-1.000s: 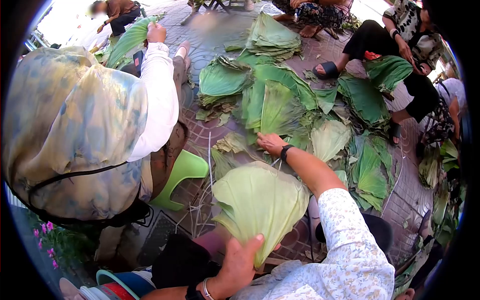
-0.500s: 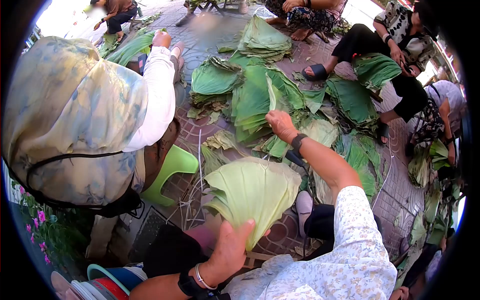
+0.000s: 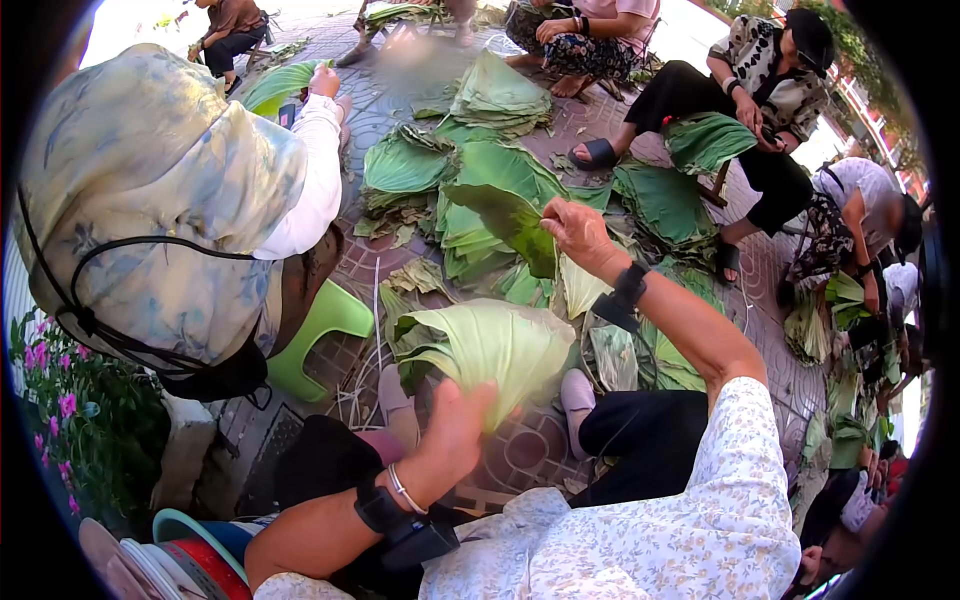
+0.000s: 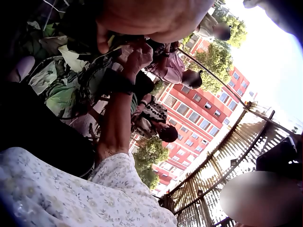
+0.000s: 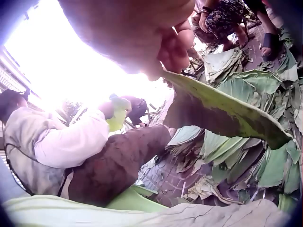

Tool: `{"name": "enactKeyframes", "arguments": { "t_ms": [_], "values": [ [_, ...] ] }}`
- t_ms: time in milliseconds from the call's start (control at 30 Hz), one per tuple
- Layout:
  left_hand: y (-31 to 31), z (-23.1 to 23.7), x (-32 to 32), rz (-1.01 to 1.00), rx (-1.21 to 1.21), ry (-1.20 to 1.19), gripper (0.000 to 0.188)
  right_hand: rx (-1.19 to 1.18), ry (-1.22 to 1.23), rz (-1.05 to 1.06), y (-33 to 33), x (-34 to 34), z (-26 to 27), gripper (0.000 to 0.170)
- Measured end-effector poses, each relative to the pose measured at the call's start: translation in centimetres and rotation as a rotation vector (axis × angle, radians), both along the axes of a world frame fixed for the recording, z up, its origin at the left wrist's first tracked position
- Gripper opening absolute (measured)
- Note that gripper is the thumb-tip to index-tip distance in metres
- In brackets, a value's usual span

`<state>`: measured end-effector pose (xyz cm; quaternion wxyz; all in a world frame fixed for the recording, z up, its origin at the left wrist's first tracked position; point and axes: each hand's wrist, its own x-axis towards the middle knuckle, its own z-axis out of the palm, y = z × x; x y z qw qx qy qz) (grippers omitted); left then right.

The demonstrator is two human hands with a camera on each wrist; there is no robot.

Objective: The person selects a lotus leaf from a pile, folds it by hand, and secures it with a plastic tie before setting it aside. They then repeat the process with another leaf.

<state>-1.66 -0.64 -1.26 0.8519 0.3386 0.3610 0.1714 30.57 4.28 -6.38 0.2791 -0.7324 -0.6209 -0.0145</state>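
Note:
A stack of pale green lotus leaves, folded into a fan shape, is held at its narrow end by my left hand, thumb on top. Farther out, my right hand pinches one darker lotus leaf by its edge, over the heap. In the right wrist view that leaf hangs from the fingertips with a brown-stained underside. The left wrist view shows the back of my left hand, and the leaves it grips are mostly hidden there.
Piles of lotus leaves cover the paving ahead. At my left, a person in a patterned hood sits by a green stool. Several other people sit around, one in black sandals. Pink flowers grow at far left.
My right hand has lifted a leaf off the heap and drawn it up and to the right. My left hand keeps hold of the pale leaves, which have tilted. The head view has shifted.

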Motion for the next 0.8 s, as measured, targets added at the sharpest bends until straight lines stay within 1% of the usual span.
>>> {"name": "enactKeyframes", "arguments": {
  "t_ms": [33, 133, 167, 233, 300, 400, 500, 600, 667, 700, 800],
  "values": [
    [0.0, -0.3, 0.1, 0.009, 0.006, 0.017, 0.030, -0.009, 0.002, 0.026, -0.8, -1.3, 1.3, 0.016],
    [0.2, -0.1, 0.5, 0.052, 0.041, 0.023, 0.029, 0.024, -0.011, 0.201, -3.4, -5.5, 5.1, 0.012],
    [0.4, -0.4, 0.5, 0.041, 0.090, 0.014, 0.026, 0.053, -0.091, 0.318, -4.2, -6.9, 6.5, 0.010],
    [0.6, -0.9, 0.4, 0.035, 0.079, -0.005, 0.026, 0.082, -0.080, 0.376, -5.5, -9.0, 7.7, 0.012],
    [0.8, -1.6, 0.5, -0.003, 0.117, -0.057, 0.024, 0.101, -0.063, 0.415, -6.8, -10.8, 8.6, 0.015],
    [0.5, 0.2, 0.9, 0.073, 0.091, -0.054, 0.024, 0.104, -0.085, 0.503, -8.2, -12.8, 9.6, 0.017],
    [0.5, 0.4, 0.9, 0.094, 0.078, -0.077, 0.026, 0.064, -0.036, 0.533, -9.4, -14.4, 9.8, 0.020],
    [0.6, -0.4, 0.6, 0.077, 0.144, -0.041, 0.030, 0.068, 0.009, 0.568, -9.9, -15.7, 9.9, 0.021],
    [0.7, -2.9, 0.7, 0.114, 0.235, 0.066, 0.033, 0.114, 0.050, 0.579, -10.0, -16.5, 9.6, 0.020],
    [0.7, -2.5, 0.6, 0.134, 0.279, 0.120, 0.035, 0.109, 0.056, 0.588, -10.1, -16.8, 9.8, 0.021],
    [0.1, -0.6, 0.1, 0.180, 0.105, 0.037, 0.039, 0.099, 0.083, 0.613, -10.2, -17.9, 10.3, 0.022]
  ]
}}
